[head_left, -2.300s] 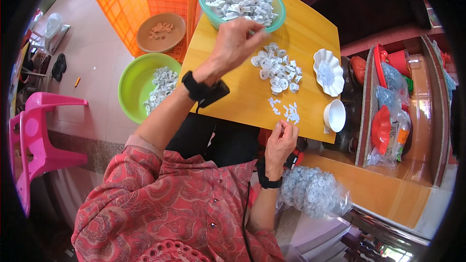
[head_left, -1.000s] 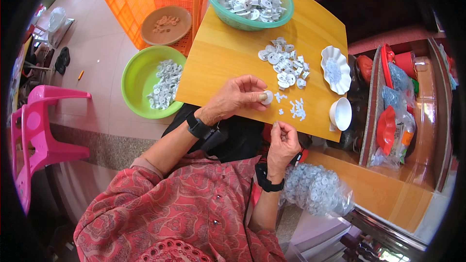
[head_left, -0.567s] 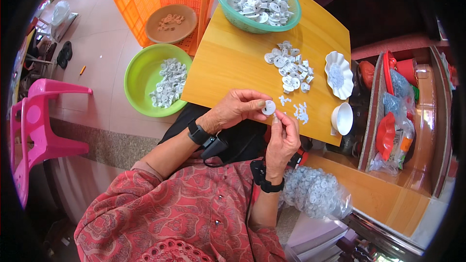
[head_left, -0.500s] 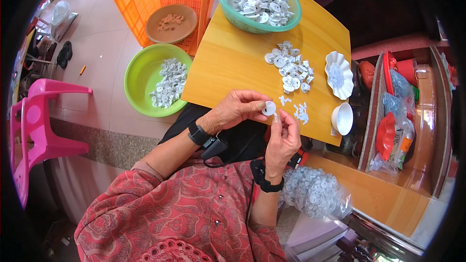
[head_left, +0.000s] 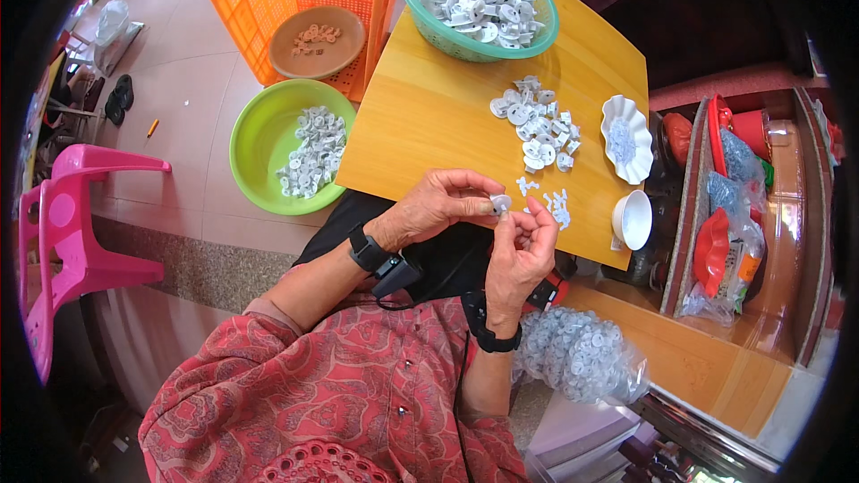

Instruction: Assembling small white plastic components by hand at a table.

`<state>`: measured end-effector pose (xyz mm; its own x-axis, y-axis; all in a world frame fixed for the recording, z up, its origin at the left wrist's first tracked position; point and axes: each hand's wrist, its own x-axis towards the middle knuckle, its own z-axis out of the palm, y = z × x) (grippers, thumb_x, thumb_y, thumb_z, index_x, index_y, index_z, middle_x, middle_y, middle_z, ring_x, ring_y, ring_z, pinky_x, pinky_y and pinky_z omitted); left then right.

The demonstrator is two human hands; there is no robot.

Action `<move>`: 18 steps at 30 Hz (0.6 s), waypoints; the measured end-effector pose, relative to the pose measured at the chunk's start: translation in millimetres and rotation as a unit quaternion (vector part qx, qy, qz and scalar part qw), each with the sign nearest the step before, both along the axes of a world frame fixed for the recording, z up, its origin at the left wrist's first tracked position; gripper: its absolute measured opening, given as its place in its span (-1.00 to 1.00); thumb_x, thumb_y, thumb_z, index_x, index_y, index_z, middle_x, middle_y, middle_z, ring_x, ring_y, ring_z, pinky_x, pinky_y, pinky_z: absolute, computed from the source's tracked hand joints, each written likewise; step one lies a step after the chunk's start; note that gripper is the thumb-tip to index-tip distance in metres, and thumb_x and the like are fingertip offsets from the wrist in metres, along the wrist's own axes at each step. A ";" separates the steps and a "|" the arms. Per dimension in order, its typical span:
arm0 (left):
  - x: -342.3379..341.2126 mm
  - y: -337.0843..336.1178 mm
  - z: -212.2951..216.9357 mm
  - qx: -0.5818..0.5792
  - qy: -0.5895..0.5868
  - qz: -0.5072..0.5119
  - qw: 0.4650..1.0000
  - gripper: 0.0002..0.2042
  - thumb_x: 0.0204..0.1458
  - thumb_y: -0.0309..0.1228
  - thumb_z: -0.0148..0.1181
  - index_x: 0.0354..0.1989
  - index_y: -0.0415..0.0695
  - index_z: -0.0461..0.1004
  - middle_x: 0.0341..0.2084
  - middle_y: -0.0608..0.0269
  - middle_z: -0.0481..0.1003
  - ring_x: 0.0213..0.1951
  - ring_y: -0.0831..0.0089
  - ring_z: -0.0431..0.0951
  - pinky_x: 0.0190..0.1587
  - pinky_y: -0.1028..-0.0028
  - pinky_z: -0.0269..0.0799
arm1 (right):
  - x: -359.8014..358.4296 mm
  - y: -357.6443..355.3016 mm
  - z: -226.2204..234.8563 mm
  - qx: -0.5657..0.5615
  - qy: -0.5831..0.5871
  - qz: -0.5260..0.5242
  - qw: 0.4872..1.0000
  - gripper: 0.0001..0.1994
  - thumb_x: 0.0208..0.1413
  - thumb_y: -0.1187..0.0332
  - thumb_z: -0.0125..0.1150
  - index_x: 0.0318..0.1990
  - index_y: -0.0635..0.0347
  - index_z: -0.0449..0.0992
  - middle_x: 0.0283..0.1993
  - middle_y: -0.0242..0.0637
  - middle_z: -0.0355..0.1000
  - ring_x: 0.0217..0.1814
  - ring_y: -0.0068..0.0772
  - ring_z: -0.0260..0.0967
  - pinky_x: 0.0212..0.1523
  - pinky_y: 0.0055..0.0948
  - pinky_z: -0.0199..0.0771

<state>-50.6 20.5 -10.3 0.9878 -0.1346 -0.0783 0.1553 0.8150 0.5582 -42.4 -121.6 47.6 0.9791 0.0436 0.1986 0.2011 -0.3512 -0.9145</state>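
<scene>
Tabletop [head_left: 412,116]: carrying white parts [head_left: 540,130]
Floor [head_left: 197,170]: supporting a pink chair [head_left: 85,233]
White disc [head_left: 502,203]: jutting from the left hand's [head_left: 438,206] pinching fingers
Right hand [head_left: 522,255]: fingers curling close to it, grip unclear

The left hand [head_left: 436,204] has been drawn back from the teal basket [head_left: 438,34], over whose near rim it was held about two seconds ago, and is now placed well apart on the basket's near side. A white round piece [head_left: 501,203] has been brought along in its pinch (a second ago it was held apart from the other hand). The piece, its flat face shown half a second ago, has since been tipped. Toward it the right hand [head_left: 521,259], also on the basket's near side, has been moved, its fingers now spread wider.
</scene>
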 end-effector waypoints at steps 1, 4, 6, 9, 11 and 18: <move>0.0 -0.2 0.0 0.008 -0.002 0.000 1.000 -0.72 0.13 -0.54 0.22 0.02 -0.27 0.49 -0.08 0.11 0.55 -0.02 0.32 0.57 0.09 0.28 0.54 | 0.0 0.5 0.7 -0.006 0.001 0.000 1.000 -0.69 0.11 0.56 0.23 0.02 0.37 0.41 -0.38 -0.36 0.45 -0.43 -0.64 0.35 -0.39 -0.56 0.43; -0.1 -0.1 -1.4 0.016 -0.011 0.001 1.000 -0.72 0.11 -0.56 0.24 0.01 -0.27 0.49 -0.08 0.12 0.55 -0.01 0.34 0.57 0.10 0.31 0.52 | -0.4 1.0 2.0 -0.014 0.002 -0.003 1.000 -0.69 0.10 0.57 0.23 0.02 0.37 0.41 -0.38 -0.36 0.45 -0.43 -0.64 0.35 -0.40 -0.56 0.43; -0.2 -0.5 -2.6 0.018 -0.017 0.002 1.000 -0.72 0.10 -0.58 0.25 0.01 -0.27 0.50 -0.08 0.13 0.55 -0.01 0.36 0.56 0.11 0.33 0.51 | -0.6 1.4 2.6 -0.015 0.003 -0.006 1.000 -0.69 0.10 0.57 0.23 0.02 0.37 0.41 -0.38 -0.36 0.45 -0.44 -0.64 0.35 -0.40 -0.56 0.43; -0.2 -1.2 -3.4 0.041 -0.031 0.016 0.999 -0.71 0.08 -0.60 0.26 0.00 -0.27 0.51 -0.14 0.18 0.55 -0.04 0.42 0.56 0.08 0.42 0.51 | -0.6 2.0 3.5 -0.018 0.002 -0.008 1.000 -0.69 0.09 0.57 0.24 0.01 0.38 0.41 -0.38 -0.36 0.45 -0.44 -0.63 0.35 -0.40 -0.56 0.43; -0.2 -0.2 -4.0 0.088 -0.039 0.015 0.995 -0.70 0.06 -0.62 0.27 0.00 -0.26 0.52 -0.15 0.25 0.54 -0.08 0.48 0.55 0.03 0.50 0.50 | -0.6 2.4 3.9 -0.024 0.004 -0.010 1.000 -0.68 0.07 0.58 0.24 0.00 0.38 0.41 -0.39 -0.36 0.45 -0.45 -0.63 0.36 -0.41 -0.56 0.43; -0.8 4.2 3.5 0.178 -0.090 0.036 0.979 -0.69 0.00 -0.61 0.33 -0.04 -0.24 0.55 -0.11 0.29 0.48 -0.04 0.50 0.49 0.06 0.49 0.43 | -0.6 3.1 2.8 -0.046 -0.002 -0.004 0.999 -0.69 0.07 0.58 0.23 0.00 0.37 0.41 -0.41 -0.36 0.45 -0.46 -0.62 0.35 -0.42 -0.54 0.43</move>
<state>-51.5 24.7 -6.8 0.9957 -0.0608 0.0693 -0.0226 0.5682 0.8226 -43.0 -118.5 50.3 0.9787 0.0545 0.1981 0.2019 -0.4349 -0.8775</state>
